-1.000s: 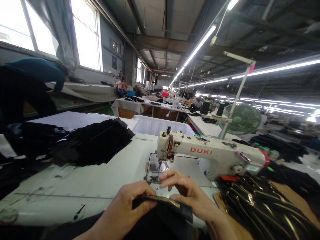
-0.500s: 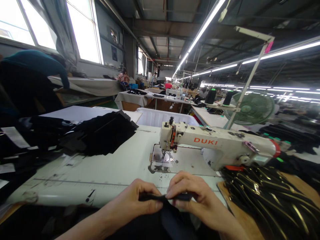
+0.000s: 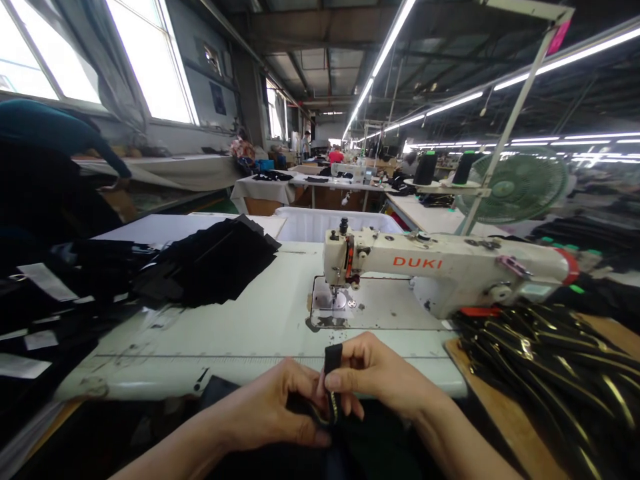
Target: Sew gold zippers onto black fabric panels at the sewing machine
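My left hand is closed on a piece of black fabric at the front edge of the sewing table. Between thumb and fingers, my right hand pinches the black tape end of a zipper, which stands up above the fingertips. A short run of its gold teeth shows between the two hands, and the rest is hidden by fingers and cloth. Just beyond the hands is a white sewing machine, its needle over the metal plate, with no cloth under it.
A stack of black cut pieces lies left on the table, beside dark cloth with white labels. Black zippers with gold teeth are heaped at right. Behind stand a white bin and a fan. A person bends at far left.
The black piece was stretched level between both hands; now its zipper end is turned upright in my right hand and gold teeth show. The view has shifted slightly.
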`<state>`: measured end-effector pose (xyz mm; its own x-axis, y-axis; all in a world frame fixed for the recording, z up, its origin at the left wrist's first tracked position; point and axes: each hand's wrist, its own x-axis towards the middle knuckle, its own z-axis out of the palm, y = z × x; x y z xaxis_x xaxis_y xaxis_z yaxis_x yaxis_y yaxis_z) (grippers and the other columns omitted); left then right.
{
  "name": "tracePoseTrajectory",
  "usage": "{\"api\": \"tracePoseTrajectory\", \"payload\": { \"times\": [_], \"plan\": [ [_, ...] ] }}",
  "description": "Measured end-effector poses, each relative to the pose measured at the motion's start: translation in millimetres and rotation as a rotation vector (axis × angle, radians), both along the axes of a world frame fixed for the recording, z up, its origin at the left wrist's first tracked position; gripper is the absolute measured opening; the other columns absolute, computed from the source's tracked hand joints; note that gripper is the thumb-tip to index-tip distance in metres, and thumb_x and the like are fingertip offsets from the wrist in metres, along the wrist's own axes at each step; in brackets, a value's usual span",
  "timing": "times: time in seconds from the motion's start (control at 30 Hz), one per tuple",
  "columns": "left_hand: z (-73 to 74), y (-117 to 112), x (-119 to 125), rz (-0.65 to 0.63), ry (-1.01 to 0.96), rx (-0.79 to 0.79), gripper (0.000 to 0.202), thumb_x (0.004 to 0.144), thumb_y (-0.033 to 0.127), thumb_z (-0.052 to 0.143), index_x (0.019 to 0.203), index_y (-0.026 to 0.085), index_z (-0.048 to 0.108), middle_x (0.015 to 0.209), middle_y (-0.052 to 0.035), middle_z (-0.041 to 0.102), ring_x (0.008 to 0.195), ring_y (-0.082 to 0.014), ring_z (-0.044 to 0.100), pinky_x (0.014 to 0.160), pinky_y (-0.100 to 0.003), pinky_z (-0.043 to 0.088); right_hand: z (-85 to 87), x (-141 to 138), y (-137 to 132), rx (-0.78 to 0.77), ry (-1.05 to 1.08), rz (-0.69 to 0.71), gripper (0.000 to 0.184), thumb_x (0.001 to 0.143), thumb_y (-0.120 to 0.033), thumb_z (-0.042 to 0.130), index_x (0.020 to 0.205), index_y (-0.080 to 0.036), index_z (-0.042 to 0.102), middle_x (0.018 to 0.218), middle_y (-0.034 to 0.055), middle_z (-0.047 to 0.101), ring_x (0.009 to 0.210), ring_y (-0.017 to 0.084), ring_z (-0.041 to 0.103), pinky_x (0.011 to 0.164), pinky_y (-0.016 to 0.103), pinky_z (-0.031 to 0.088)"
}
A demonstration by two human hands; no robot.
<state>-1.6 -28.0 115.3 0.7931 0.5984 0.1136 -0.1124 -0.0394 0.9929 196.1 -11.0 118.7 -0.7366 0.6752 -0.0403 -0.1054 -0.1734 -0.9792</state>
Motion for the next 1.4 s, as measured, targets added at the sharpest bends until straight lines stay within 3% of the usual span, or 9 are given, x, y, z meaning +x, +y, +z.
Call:
{"api": "tracePoseTrajectory", "payload": {
  "times": [0.13, 0.33, 0.47, 0.53, 0.67, 0.77, 1.0, 1.23, 1.4],
  "plan": [
    [3.8, -3.0, 1.5, 0.039, 0.057, 0.049, 0.011, 0.078, 0.009, 0.073, 0.068, 0.013, 0.068, 0.088, -0.0056, 0.072, 0.095, -0.0249, 0.066, 0.085, -0.031, 0.049, 0.6, -3.2, -2.7, -0.045, 0.013, -0.027, 0.043, 0.069, -0.046, 0.086, 0.080, -0.015, 0.058, 0.063, -0.0021, 0.062, 0.048, 0.008, 0.052, 0.040, 0.014, 0.041],
    [-5.1, -8.3, -3.3, 0.266, 0.268, 0.267, 0.016, 0.085, 0.021, 0.069, 0.070, 0.015, 0.066, 0.074, 0.0006, 0.061, 0.073, -0.0148, 0.058, 0.068, -0.022, 0.043, 5.5, -0.6, -12.2, 0.143, -0.050, -0.347, 0.046, 0.070, -0.041, 0.087, 0.076, -0.019, 0.048, 0.062, -0.0086, 0.049, 0.054, 0.006, 0.042, 0.047, 0.016, 0.032],
    [-5.0, -10.0, -3.2, 0.226, 0.220, 0.301, 0.041, 0.094, 0.053, 0.055, 0.085, 0.017, 0.071, 0.087, -0.0036, 0.065, 0.083, -0.0189, 0.059, 0.078, -0.025, 0.044, 2.0, 1.9, -8.7, 0.100, 0.040, -0.261, 0.047, 0.073, -0.047, 0.084, 0.076, -0.019, 0.046, 0.061, -0.0083, 0.047, 0.052, 0.007, 0.040, 0.048, 0.019, 0.029],
    [-5.2, -9.1, -1.8, 0.192, 0.213, 0.288, 0.050, 0.098, 0.058, 0.044, 0.096, 0.019, 0.075, 0.095, -0.0058, 0.068, 0.089, -0.0210, 0.062, 0.083, -0.027, 0.044, -0.4, 2.0, -6.2, 0.071, 0.094, -0.207, 0.049, 0.072, -0.049, 0.085, 0.076, -0.019, 0.046, 0.063, -0.0070, 0.050, 0.053, 0.007, 0.042, 0.049, 0.019, 0.030],
    [-11.5, -5.5, 1.7, 0.204, 0.190, 0.316, 0.048, 0.095, 0.060, 0.047, 0.106, 0.024, 0.076, 0.097, -0.0061, 0.071, 0.091, -0.0218, 0.064, 0.081, -0.026, 0.046, -1.5, 2.0, -4.4, 0.088, 0.145, -0.211, 0.048, 0.072, -0.048, 0.085, 0.076, -0.018, 0.048, 0.067, -0.0056, 0.052, 0.056, 0.007, 0.046, 0.051, 0.019, 0.033],
    [-16.2, -4.9, 3.6, 0.260, 0.148, 0.399, 0.045, 0.093, 0.060, 0.052, 0.103, 0.024, 0.077, 0.091, -0.0049, 0.071, 0.084, -0.0196, 0.065, 0.075, -0.023, 0.047, -0.2, 3.6, -5.0, 0.097, 0.158, -0.221, 0.047, 0.072, -0.047, 0.085, 0.076, -0.018, 0.048, 0.066, -0.0063, 0.052, 0.055, 0.007, 0.045, 0.052, 0.019, 0.034],
    [-18.3, -9.7, 4.2, 0.327, 0.187, 0.602, 0.031, 0.097, 0.047, 0.054, 0.104, 0.025, 0.075, 0.085, -0.0036, 0.068, 0.077, -0.0163, 0.067, 0.071, -0.020, 0.049, 5.1, 8.6, -7.7, 0.136, 0.137, -0.241, 0.044, 0.074, -0.045, 0.085, 0.077, -0.019, 0.049, 0.069, -0.0059, 0.051, 0.059, 0.009, 0.050, 0.055, 0.021, 0.038],
    [-19.4, -9.3, 7.8, 0.378, 0.179, 0.534, 0.034, 0.095, 0.047, 0.058, 0.090, 0.019, 0.077, 0.078, -0.0050, 0.066, 0.071, -0.0170, 0.064, 0.067, -0.022, 0.048, 14.9, 12.6, -11.2, 0.218, 0.044, -0.246, 0.035, 0.083, -0.043, 0.077, 0.080, -0.018, 0.052, 0.069, -0.0038, 0.057, 0.062, 0.012, 0.054, 0.061, 0.024, 0.041],
    [-12.2, -5.3, 6.7, 0.405, 0.204, 0.395, 0.030, 0.092, 0.044, 0.063, 0.086, 0.019, 0.078, 0.076, -0.0049, 0.067, 0.071, -0.0175, 0.062, 0.067, -0.024, 0.046, 27.9, 24.4, -24.6, 0.527, -0.197, -0.456, 0.021, 0.090, -0.036, 0.069, 0.083, -0.020, 0.058, 0.086, -0.0011, 0.058, 0.081, 0.015, 0.055, 0.075, 0.026, 0.042]
  ]
}}
